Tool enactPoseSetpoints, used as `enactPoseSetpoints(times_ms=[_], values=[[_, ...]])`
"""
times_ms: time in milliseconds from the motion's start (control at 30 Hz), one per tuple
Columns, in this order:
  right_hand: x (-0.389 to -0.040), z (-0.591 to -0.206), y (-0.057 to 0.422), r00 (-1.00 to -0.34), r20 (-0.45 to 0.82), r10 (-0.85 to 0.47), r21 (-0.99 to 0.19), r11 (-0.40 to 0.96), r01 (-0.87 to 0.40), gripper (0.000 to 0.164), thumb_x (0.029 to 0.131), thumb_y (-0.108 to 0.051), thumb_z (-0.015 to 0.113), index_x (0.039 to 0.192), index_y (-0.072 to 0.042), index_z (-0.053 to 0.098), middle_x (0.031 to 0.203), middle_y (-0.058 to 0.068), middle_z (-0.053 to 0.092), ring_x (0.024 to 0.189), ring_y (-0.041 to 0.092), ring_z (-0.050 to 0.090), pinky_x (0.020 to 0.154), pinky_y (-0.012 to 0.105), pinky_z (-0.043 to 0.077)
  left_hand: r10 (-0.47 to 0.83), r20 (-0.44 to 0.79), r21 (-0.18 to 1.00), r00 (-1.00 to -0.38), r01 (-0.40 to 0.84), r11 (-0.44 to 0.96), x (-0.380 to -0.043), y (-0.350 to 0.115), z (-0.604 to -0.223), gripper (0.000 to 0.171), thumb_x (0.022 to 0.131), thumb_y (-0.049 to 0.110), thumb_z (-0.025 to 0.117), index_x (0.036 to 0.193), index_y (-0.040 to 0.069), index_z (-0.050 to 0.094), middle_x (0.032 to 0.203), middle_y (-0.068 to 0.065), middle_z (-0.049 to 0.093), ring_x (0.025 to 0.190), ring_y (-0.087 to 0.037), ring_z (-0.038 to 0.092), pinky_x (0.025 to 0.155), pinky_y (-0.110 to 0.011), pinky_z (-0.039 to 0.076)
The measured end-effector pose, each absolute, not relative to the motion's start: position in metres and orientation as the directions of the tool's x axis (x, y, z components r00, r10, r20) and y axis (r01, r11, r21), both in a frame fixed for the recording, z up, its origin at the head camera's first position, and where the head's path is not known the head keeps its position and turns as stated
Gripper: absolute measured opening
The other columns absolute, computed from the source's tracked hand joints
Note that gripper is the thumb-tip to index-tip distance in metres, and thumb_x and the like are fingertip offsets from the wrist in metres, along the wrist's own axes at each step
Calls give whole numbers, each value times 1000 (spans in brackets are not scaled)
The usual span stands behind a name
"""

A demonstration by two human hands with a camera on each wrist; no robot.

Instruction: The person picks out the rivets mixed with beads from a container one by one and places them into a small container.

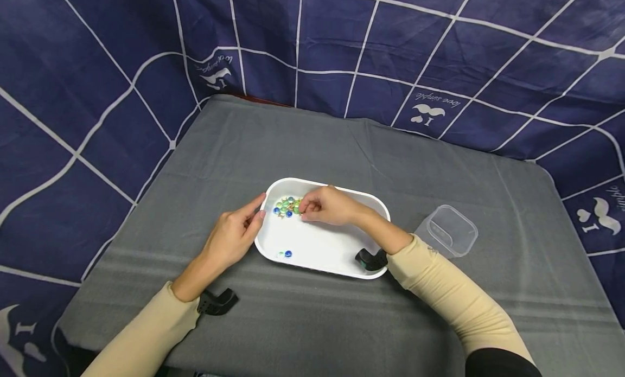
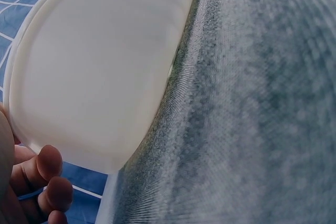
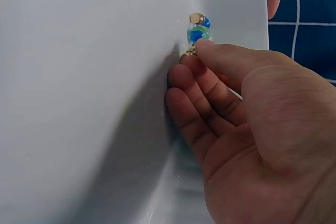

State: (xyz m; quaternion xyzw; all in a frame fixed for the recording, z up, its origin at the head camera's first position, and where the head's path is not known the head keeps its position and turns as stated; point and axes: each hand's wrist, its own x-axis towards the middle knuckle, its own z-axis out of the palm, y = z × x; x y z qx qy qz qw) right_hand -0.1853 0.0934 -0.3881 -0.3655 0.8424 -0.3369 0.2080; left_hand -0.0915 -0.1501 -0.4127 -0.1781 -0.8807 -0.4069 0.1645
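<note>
A white tray (image 1: 322,241) holds a cluster of glass marbles (image 1: 285,204), green, blue and clear, at its far left. Small gold-coloured metal pieces (image 3: 197,18) lie among them. My right hand (image 1: 331,206) is inside the tray at the cluster's right edge. Its thumb and forefinger pinch a small gold-coloured piece (image 3: 187,56), mostly covered by the fingertips. At the tray's left end my left hand (image 1: 235,230) touches the rim with its forefinger and thumb, the other fingers loosely bent beside the outer wall. A blue marble (image 1: 288,254) sits apart near the front wall.
A clear plastic box (image 1: 451,231) stands on the grey cloth (image 1: 273,323) to the right of the tray, partly behind my right forearm. A dark blue curtain (image 1: 332,46) with white lines hangs behind and beside the table. Black wrist straps (image 1: 217,302) jut below both wrists.
</note>
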Motion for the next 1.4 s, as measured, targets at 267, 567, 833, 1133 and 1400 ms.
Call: enactPoseSetpoints(times_ms=[267, 567, 833, 1133, 1400], values=[[-186, -392, 93, -617, -80, -783, -706, 481, -520, 4, 87, -7, 75, 89, -4, 73, 73, -6, 62, 68, 4, 54, 67, 21, 46, 175, 430, 666, -886, 442, 601, -92, -150, -415, 38, 95, 5, 62, 132, -6, 60, 61, 7, 43, 50, -4, 33, 46, -25, 31], [-185, -389, 93, -600, -81, -796, -649, 499, -575, 4, 87, -9, 75, 86, -7, 72, 68, -8, 57, 64, 3, 50, 63, 20, 43, 173, 428, 668, -887, 440, 601, -91, -150, -413, 37, 96, 5, 62, 131, -6, 60, 61, 7, 43, 50, -4, 34, 46, -25, 32], [-184, -388, 93, -581, -107, -807, -609, 515, -603, 4, 87, -9, 75, 86, -7, 71, 67, -8, 56, 63, 2, 49, 63, 20, 42, 166, 422, 676, -891, 431, 598, -91, -149, -414, 37, 96, 5, 61, 132, -5, 60, 62, 6, 47, 51, -4, 36, 48, -25, 34], [-183, -385, 92, -573, -120, -811, -565, 530, -632, 7, 86, -7, 73, 81, -9, 69, 67, -8, 57, 63, 2, 49, 63, 19, 42, 168, 419, 677, -892, 430, 597, -91, -149, -414, 37, 97, 5, 61, 132, -5, 60, 63, 5, 49, 51, -4, 37, 48, -25, 35], [-183, -384, 91, -571, -116, -813, -535, 536, -653, 10, 82, -5, 69, 76, -12, 66, 63, -10, 53, 59, 1, 47, 59, 19, 39, 171, 411, 678, -895, 426, 600, -91, -149, -413, 37, 97, 5, 60, 132, -6, 59, 63, 5, 48, 51, -4, 36, 47, -25, 33]])
